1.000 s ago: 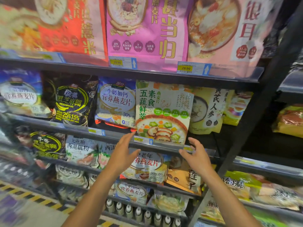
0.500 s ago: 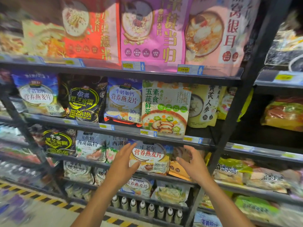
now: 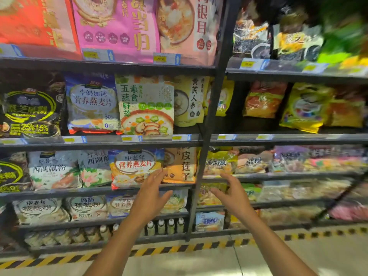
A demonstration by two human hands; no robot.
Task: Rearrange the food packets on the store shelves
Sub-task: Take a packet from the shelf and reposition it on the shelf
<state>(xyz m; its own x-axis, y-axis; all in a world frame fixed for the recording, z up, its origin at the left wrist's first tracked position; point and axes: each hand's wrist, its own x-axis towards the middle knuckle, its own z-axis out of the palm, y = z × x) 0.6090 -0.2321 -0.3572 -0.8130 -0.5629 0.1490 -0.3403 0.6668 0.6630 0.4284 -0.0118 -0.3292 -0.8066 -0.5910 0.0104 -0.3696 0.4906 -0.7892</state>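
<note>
Both hands are empty and well apart. The left hand (image 3: 149,194) is raised with fingers straight and spread. Its tips are in front of the join between the white-and-orange oat packet (image 3: 131,168) and the orange packet (image 3: 182,166) beside it, at the right end of the lower shelf (image 3: 59,192). Whether the tips touch either packet cannot be told. The right hand (image 3: 233,194) hangs level with it on the far side of the black upright post (image 3: 211,124), fingers loosely spread and gripping nothing, before the next bay's shelf edge. Packets on every shelf stand upright with faces outward, evidently so that labels read from the aisle. One exception is noted: the green-and-white vegetable packet (image 3: 146,108) on the shelf above (image 3: 99,143) stands forward of its neighbours. Its bottom edge overhangs the front edge and covers part of the price rail, while the blue packet (image 3: 91,104) to its left and the yellow packet (image 3: 189,100) to its right sit further back. In my judgement the spread posture, palms toward the shelf, suits pressing or squaring a packet face rather than lifting one. The orange packet at the shelf's right end is the likeliest object. The right-hand bay is blurred and its stock cannot be assessed. Small bottles (image 3: 161,226) line the bottom shelf's front edge.
</note>
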